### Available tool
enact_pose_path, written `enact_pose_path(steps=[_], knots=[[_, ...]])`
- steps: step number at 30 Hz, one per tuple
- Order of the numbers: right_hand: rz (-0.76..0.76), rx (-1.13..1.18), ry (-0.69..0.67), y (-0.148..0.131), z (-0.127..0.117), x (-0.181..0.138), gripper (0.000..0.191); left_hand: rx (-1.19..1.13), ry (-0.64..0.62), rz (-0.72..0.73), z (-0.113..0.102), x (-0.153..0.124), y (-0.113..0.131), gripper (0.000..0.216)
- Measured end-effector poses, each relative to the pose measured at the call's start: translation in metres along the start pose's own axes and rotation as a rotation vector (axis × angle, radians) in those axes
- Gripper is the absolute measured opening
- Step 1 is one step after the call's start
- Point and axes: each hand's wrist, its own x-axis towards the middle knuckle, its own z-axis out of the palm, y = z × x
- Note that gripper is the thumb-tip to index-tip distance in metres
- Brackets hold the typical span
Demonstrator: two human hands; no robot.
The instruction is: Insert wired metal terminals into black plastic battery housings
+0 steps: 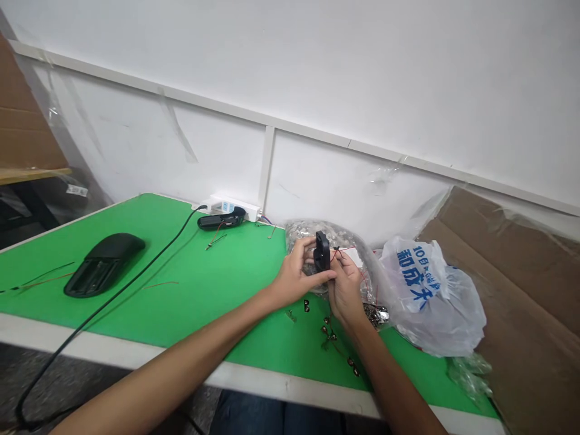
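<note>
My left hand (296, 275) grips a small black plastic housing (322, 251), held upright above the table, with the thumb along its lower edge. Close against its right side, my right hand (348, 287) is closed with fingertips on thin red and black wires (338, 252). The exact contact between fingertips and housing is partly hidden. Below the hands lie several small metal battery contacts (328, 329), some joined by wire, and a pair of contacts (307, 306). Behind the hands rests a clear plastic bag (299, 228) of small parts.
On the green table (190, 308), a black mouse-shaped shell (104, 266) lies left and another black shell (222, 220) lies by a white power strip (247, 211). A black cable (136, 275) crosses the left side. A white printed bag (435, 302) and cardboard (512, 290) stand right.
</note>
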Motion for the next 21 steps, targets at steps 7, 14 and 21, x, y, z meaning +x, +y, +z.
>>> enact_pose_path(steps=[7, 14, 21], knots=[[0.033, 0.012, 0.038, 0.002, -0.001, 0.001, 0.045, -0.035, -0.02, -0.027, 0.0, 0.001, -0.003, 0.077], [0.059, -0.031, -0.03, -0.01, 0.003, 0.006, 0.042, -0.27, 0.012, -0.142, 0.001, 0.012, -0.009, 0.069], [-0.028, -0.148, -0.099, -0.015, -0.001, 0.014, 0.043, -0.607, 0.21, -0.469, 0.002, 0.023, -0.01, 0.048]])
